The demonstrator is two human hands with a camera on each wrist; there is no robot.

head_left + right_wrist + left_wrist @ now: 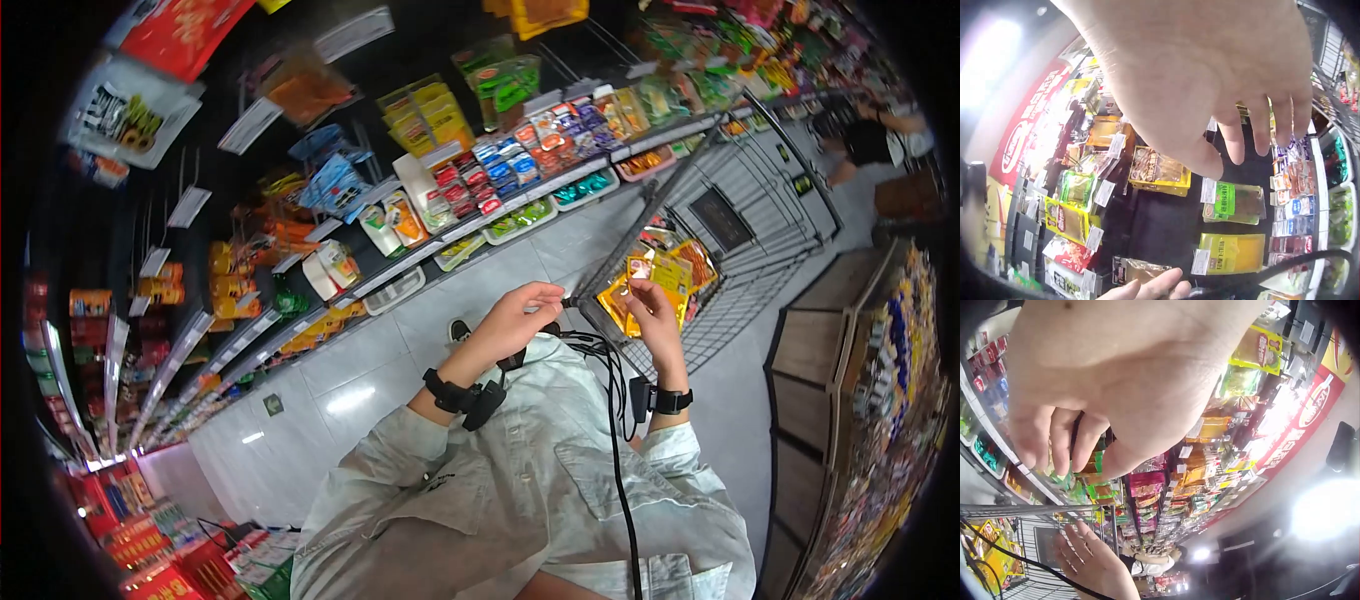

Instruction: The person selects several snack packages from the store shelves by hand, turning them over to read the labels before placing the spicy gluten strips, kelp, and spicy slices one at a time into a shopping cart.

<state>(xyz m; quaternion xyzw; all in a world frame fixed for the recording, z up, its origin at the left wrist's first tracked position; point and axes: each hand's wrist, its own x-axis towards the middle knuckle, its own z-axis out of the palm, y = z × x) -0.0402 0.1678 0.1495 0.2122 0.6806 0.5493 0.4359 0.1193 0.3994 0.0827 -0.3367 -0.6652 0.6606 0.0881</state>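
Loosely bent and empty, the left hand [522, 308] is held over the floor just left of the wire shopping cart [765, 285]. The right hand [655, 318] is above the cart's near end, fingers slightly bent with nothing between them. Beneath and beyond it, yellow packets [672, 272] lie in the cart. In the left wrist view the left hand [1116, 381] shows bent fingers, and the right hand [1094, 562] appears below with fingers spread. The right wrist view shows the right hand [1210, 81] with fingers hanging loosely; fingertips of the left hand [1150, 289] show at the bottom.
Shelves with hanging packets [425, 115] and small boxed snacks [505, 165] run along the left and front. Low baskets [520, 220] stand under the shelf edge. A wooden display stand [810, 340] is at right. Black cables [618, 450] hang before the body. A person [880, 140] is beyond the cart.
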